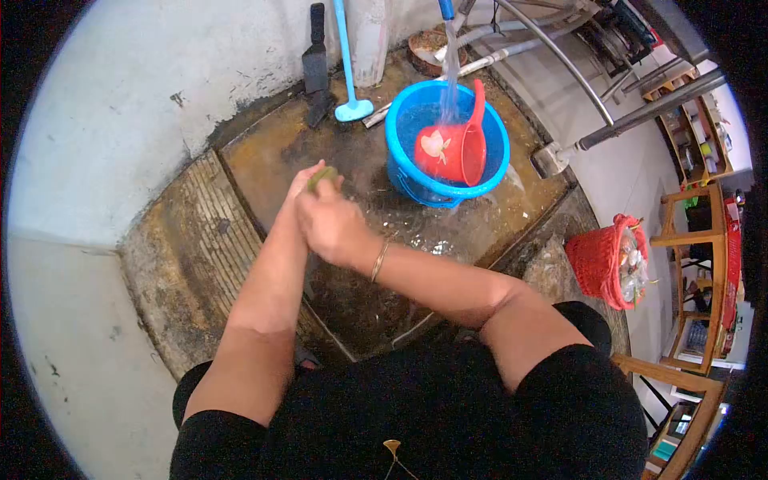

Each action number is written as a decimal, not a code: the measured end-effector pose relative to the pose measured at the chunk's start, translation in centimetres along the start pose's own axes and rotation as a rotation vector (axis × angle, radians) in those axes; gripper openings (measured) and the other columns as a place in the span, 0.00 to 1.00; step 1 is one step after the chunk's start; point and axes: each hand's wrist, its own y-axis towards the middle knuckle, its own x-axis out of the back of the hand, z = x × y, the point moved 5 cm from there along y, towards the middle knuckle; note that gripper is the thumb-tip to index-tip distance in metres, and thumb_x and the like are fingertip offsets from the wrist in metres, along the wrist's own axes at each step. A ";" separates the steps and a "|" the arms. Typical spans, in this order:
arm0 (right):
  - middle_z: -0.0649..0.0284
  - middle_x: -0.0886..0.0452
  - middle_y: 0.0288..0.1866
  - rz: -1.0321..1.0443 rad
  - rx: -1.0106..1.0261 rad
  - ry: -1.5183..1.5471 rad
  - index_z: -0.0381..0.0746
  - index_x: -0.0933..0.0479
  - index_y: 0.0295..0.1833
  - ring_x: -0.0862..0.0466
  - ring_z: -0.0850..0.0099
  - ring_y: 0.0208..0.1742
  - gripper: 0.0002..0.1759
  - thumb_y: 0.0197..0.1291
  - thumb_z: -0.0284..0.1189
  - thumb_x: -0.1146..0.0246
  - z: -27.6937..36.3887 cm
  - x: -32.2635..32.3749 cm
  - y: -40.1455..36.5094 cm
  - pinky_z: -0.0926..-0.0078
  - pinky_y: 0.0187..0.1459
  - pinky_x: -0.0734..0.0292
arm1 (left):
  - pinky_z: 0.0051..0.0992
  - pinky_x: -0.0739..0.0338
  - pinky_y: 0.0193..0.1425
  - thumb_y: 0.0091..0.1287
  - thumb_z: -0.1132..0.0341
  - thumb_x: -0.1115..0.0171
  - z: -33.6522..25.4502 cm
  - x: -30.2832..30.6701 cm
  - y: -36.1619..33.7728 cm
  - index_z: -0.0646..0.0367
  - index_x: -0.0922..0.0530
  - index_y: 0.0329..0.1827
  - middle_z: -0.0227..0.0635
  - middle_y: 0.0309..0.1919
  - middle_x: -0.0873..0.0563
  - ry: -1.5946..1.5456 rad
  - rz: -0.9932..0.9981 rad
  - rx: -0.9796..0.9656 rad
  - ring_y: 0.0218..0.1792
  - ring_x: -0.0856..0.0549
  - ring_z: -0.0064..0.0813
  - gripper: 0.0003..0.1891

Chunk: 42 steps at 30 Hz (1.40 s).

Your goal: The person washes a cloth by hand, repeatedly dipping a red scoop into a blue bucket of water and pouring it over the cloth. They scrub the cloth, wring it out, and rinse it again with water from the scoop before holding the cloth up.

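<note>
My right hand (330,228), a bracelet on its wrist, is closed and slightly blurred by motion over the wet floor. A small olive-green piece (322,177) shows at its fingers; its kind is too blurred to name. Pressed close behind is my left hand (301,182), its fingers mostly covered by the right one. Beyond them to the right stands a blue bucket (394,152) with water in it. A red dipper (448,154) with a pale flower print leans inside, handle up. Water runs into the bucket from a blue hose (446,10).
A light-blue long-handled tool (350,88) and a dark flat-bladed spade (316,68) lean against the wall. To the right are a red woven basket (592,260) of mixed items, metal pipes (552,52) and wooden furniture (688,216). A ridged slab (210,228) lies left.
</note>
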 end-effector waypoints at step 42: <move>0.55 0.20 0.32 0.284 0.417 0.290 0.39 0.22 0.32 0.20 0.63 0.36 0.15 0.37 0.34 0.30 -3.2 1.3 4.4 0.68 0.41 0.27 | 0.32 0.25 0.45 0.56 0.47 0.39 0.4 -2.8 -0.3 0.60 0.26 0.46 0.39 0.47 0.21 0.070 0.089 0.047 0.43 0.20 0.31 0.25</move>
